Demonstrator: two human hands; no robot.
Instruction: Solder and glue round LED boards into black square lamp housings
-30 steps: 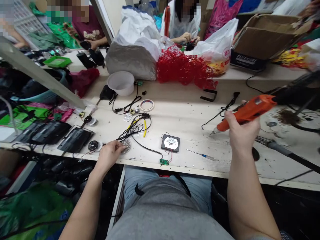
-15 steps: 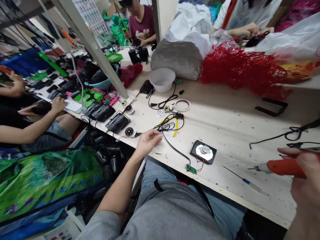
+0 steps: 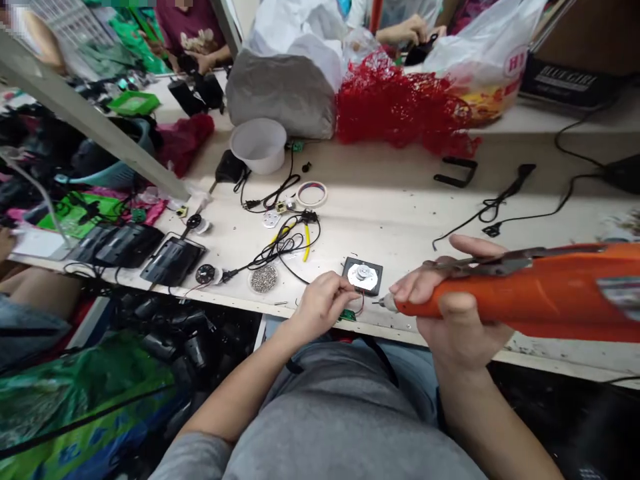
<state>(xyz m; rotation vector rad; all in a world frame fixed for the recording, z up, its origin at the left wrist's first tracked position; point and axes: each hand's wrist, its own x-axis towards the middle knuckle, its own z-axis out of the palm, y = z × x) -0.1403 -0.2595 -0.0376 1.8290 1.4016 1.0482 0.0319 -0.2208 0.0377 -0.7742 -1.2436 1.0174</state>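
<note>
My right hand [image 3: 463, 327] is wrapped round an orange electric screwdriver [image 3: 540, 293], its bit pointing left. My left hand [image 3: 325, 301] has its thumb and fingers pinched together just left of the bit; whatever they hold is too small to make out. Beyond my left fingers lies a square black housing [image 3: 379, 283] with a white plate and round silver motor [image 3: 363, 274] on it. Red wires run from there to a small green circuit board [image 3: 349, 315], partly behind my left hand. A round dish of small screws [image 3: 263, 279] stands left of that hand.
Coiled black cables with yellow-handled pliers [image 3: 307, 241] lie behind my left hand. Farther back are a tape roll [image 3: 312, 194] and a white bowl [image 3: 259, 145]. Black housings [image 3: 174, 261] line the left edge. Red netting [image 3: 400, 107] and bags fill the back; co-workers sit beyond.
My right hand has brought the screwdriver in from the right, toward the motor. My left hand has moved right to the circuit board, fingers pinched. The view has shifted right, and the screw dish shows.
</note>
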